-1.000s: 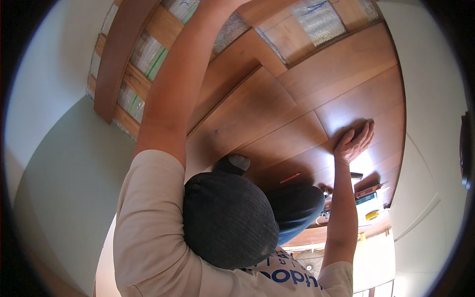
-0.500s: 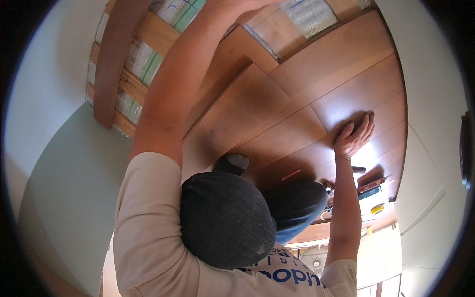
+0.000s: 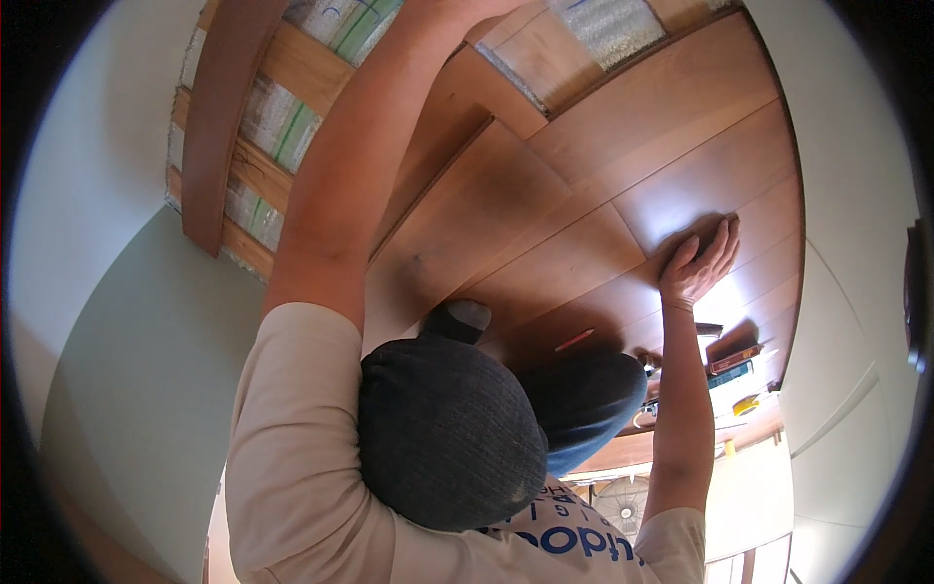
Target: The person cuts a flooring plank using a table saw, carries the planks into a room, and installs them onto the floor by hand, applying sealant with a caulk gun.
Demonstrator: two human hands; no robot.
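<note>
My right hand (image 3: 702,261) rests with its fingers stretched out on the brown wooden floorboards (image 3: 705,190), holding nothing. My left arm reaches far forward over the floor. Only part of my left hand (image 3: 486,12) shows at the top edge, beside the unfinished end of the boards; its fingers are out of the picture. Between my arms a brown board (image 3: 486,190) lies with a raised-looking edge on top of the others. A red pencil (image 3: 574,340) lies on the floor near my bent knee.
Left of my left arm, a long brown plank (image 3: 229,127) lies across wooden battens (image 3: 306,63) with clear sheeting between them. Silvery insulation (image 3: 618,29) shows at the top. By my right forearm are a small red box (image 3: 736,358) and a yellow tape roll (image 3: 745,406). Walls close both sides.
The view has shifted very slightly. My right hand stays flat on the boards, and my left arm keeps almost the same reach.
</note>
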